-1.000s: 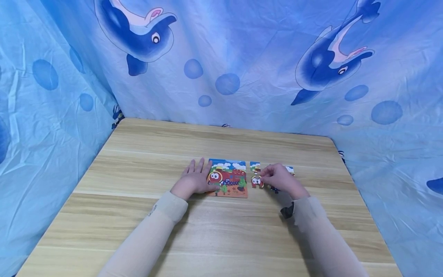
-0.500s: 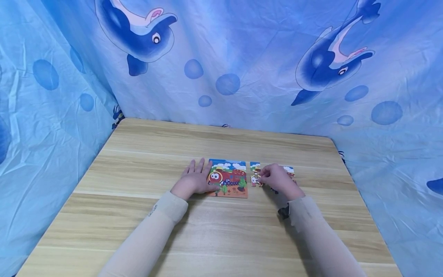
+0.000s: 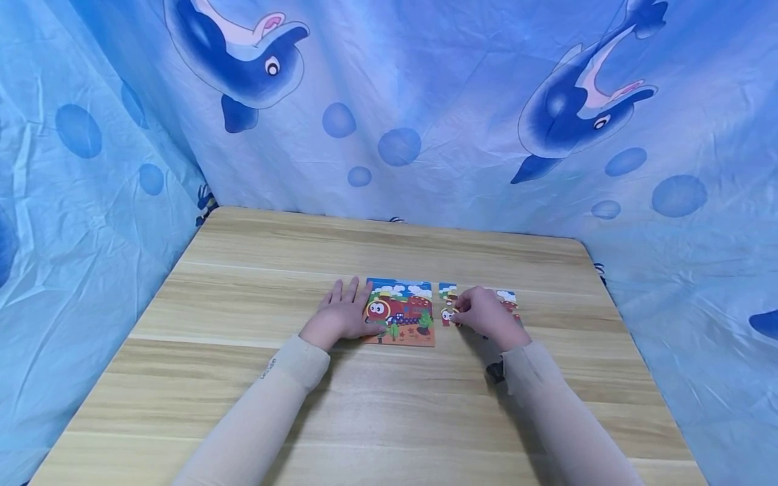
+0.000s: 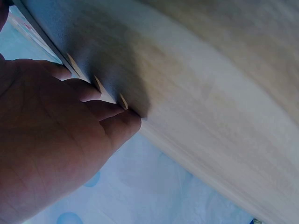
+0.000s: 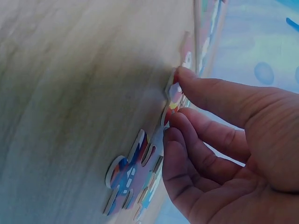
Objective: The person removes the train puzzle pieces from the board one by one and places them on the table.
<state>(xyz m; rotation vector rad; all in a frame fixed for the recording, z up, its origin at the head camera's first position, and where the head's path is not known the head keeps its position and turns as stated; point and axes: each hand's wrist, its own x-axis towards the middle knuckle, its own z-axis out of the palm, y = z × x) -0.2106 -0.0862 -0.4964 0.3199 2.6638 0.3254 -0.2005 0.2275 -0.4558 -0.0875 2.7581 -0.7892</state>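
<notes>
1. We find the right hand (image 3: 488, 316) narrowed, thumb and fingertips pinching a jigsaw piece (image 5: 171, 100); we judge this grip suited to a thin part.
2. At these fingertips shows a train-eye section (image 3: 446, 315); whether it is the pinched part, we cannot tell.
3. We note a cloud piece (image 3: 448, 288) lying just beyond.
4. We find the left hand (image 3: 345, 317) spread wide over the left edge of the train picture board (image 3: 406, 312), probably steadying it.
5. The board lies flat between both hands, its picture largely exposed, on the wood-grain table (image 3: 395, 412).
</notes>
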